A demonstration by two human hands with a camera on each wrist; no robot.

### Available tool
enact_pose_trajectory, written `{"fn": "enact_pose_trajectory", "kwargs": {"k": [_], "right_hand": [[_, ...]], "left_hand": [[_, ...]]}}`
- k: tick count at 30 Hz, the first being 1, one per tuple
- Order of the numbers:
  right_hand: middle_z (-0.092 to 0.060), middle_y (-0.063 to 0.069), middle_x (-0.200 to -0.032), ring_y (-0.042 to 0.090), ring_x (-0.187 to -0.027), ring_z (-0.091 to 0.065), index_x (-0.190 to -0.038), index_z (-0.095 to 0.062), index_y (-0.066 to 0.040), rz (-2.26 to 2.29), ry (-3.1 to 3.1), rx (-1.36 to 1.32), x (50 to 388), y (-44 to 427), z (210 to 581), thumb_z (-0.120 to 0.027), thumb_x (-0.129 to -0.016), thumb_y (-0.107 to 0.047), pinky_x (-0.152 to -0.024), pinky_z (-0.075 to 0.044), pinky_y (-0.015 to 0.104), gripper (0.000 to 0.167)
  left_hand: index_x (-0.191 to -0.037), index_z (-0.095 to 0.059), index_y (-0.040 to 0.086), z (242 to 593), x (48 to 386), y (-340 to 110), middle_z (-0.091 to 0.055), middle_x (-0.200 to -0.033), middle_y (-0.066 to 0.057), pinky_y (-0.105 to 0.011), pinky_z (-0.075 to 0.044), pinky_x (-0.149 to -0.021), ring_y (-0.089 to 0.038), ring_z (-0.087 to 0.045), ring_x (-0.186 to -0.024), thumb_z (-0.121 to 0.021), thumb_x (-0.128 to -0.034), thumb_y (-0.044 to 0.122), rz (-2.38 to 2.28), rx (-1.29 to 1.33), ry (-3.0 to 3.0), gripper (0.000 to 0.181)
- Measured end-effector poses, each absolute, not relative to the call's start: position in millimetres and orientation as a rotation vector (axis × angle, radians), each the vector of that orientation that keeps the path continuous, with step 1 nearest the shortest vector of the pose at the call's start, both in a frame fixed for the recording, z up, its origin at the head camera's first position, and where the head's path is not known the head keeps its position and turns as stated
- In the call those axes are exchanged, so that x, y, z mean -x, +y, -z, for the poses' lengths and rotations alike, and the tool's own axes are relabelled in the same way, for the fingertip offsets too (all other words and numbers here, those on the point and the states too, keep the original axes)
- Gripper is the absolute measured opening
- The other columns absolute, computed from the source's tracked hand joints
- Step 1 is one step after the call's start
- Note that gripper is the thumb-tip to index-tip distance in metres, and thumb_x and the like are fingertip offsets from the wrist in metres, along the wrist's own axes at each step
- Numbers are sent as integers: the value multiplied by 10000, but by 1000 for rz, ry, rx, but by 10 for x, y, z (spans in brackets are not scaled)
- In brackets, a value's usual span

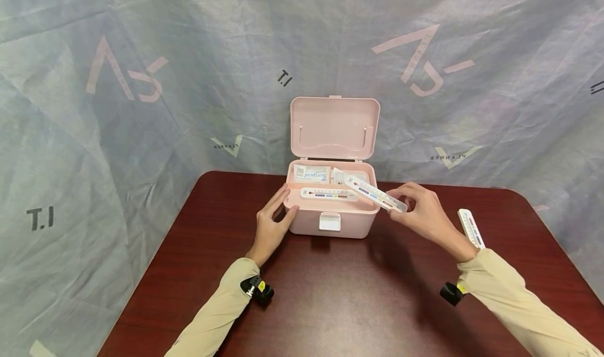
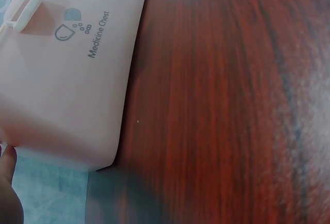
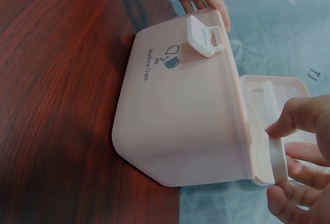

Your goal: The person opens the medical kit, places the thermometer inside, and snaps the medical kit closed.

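A pink medicine chest (image 1: pixel 302 225) stands on the table with its lid (image 1: pixel 335 126) raised. My left hand (image 1: pixel 269 234) rests against the chest's left side, fingers fairly straight, thumb near the front corner. Between thumb and fingers, my right hand (image 1: pixel 424 213) pinches the right end of a white thermometer (image 3: pixel 278 159). That thermometer slants over the chest's right rim, its far end above the interior. Inside, a second thermometer (image 1: pixel 325 194) lies flat in the front section. Behind it sits a packet marked "Surgical" (image 1: pixel 311 174), beside another white packet (image 1: pixel 337 176) partly hidden by the held thermometer.
A third thermometer (image 1: pixel 470 227) lies on the dark red wooden table (image 1: pixel 349 294), partly behind my right wrist. The chest's white front latch (image 1: pixel 330 222) hangs down. A grey printed cloth (image 1: pixel 236 84) hangs behind the table.
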State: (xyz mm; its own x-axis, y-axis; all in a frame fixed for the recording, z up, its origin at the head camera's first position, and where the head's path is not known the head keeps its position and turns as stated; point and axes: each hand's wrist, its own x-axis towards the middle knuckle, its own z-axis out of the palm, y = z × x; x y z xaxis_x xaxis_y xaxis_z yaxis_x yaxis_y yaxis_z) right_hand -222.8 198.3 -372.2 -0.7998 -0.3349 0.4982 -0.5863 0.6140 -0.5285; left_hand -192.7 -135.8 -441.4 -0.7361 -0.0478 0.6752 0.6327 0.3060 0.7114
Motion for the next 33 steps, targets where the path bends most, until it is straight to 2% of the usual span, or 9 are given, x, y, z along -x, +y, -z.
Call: {"fn": "enact_pose_trajectory", "kwargs": {"k": [13, 33], "right_hand": [[-587, -1, -771, 155, -603, -469, -953, -734, -81, -1006, -2517, -784, 2276, 1931, 3712, -756, -642, 6, -505, -341, 209, 323], [-618, 2, -836, 145, -618, -483, -989, -732, -73, -990, -2559, -850, 2339, 1861, 3676, -756, -644, -6, -504, -370, 233, 352]], "left_hand": [[-1257, -542, -118, 4422, 1939, -1362, -480, -1345, -270, -518, -458, -897, -408, -473, -1225, -689, -839, -18, 1466, 530, -1978, 454], [-1258, -543, -114, 4432, 1935, -1380, -481, -1350, -258, -450, -459, -925, -370, -476, -1236, -687, -847, -1, 1487, 518, -1991, 450]]}}
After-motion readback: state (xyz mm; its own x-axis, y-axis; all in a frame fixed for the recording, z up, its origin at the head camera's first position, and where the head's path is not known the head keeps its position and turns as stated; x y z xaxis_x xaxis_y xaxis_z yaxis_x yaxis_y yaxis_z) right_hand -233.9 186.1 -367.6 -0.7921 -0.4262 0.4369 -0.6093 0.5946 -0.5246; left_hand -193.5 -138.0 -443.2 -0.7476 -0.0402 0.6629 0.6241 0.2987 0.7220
